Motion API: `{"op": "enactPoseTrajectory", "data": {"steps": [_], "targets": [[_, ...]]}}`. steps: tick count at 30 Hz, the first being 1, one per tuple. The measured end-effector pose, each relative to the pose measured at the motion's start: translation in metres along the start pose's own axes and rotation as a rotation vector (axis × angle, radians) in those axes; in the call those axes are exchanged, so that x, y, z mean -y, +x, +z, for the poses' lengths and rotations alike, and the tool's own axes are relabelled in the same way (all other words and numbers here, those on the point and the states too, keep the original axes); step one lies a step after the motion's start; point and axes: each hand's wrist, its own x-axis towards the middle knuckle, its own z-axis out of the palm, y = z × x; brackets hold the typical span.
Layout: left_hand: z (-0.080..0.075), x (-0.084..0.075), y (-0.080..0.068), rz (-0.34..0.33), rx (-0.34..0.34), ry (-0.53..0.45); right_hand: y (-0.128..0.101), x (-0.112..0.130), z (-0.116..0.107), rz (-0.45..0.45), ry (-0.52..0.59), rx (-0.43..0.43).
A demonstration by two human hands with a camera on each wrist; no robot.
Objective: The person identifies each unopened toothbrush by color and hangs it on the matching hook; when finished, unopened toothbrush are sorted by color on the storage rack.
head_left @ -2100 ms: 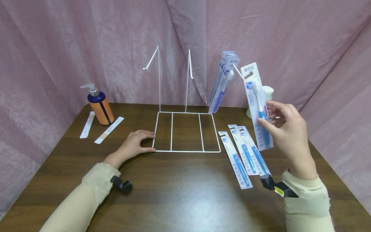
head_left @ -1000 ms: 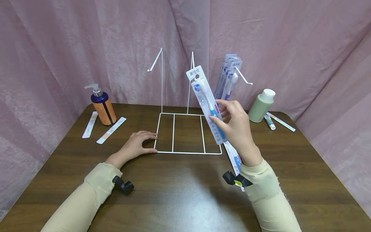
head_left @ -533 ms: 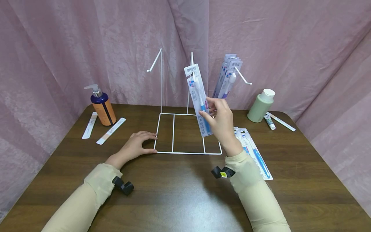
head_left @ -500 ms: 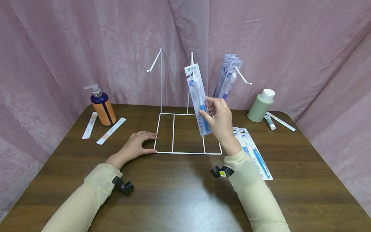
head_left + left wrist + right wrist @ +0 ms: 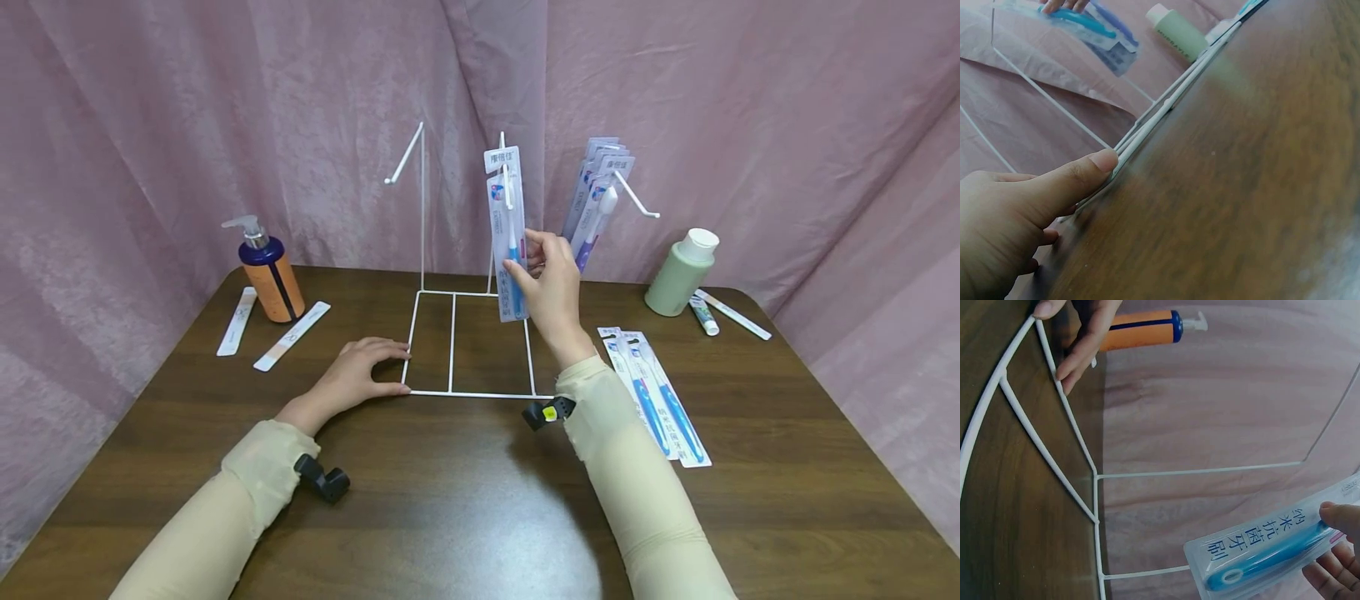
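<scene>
My right hand (image 5: 553, 292) pinches the lower part of a blue packaged toothbrush (image 5: 507, 287) between thumb and fingers. The card hangs nearly upright at the middle arm of a white wire rack (image 5: 489, 395), whose hook (image 5: 508, 190) comes out in front through the card's hole. At the rack's front left corner, my left hand (image 5: 352, 375) touches the frame with thumb tip and fingertips spread along the side rod. In the left wrist view, the thumb (image 5: 1085, 178) rests on that corner. Several packaged toothbrushes (image 5: 585, 200) with purple handles hang on the right hook (image 5: 637, 198).
Two blue packaged toothbrushes (image 5: 656, 400) lie right of the rack. Behind them stands a green bottle (image 5: 678, 275), beside a small tube (image 5: 703, 317) and a narrow strip (image 5: 738, 317). An orange pump bottle (image 5: 272, 279) and two white strips (image 5: 292, 336) are at left. The left hook (image 5: 403, 154) is bare.
My right hand has carried the toothbrush package from the right side leftward to the middle hook, then pushed it back and up along it, and the card has straightened. The left hand stays put.
</scene>
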Motion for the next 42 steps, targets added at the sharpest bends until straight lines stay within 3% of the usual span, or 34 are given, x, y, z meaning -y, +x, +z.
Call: {"op": "enactPoseTrajectory", "data": {"steps": [25, 42], "targets": [[0.004, 0.001, 0.001, 0.011, -0.016, 0.007, 0.038, -0.019, 0.04, 0.111, 0.028, -0.026], [0.004, 0.0, -0.001, 0.023, -0.039, 0.001, 0.038, -0.022, 0.025, 0.076, -0.057, 0.058]]}}
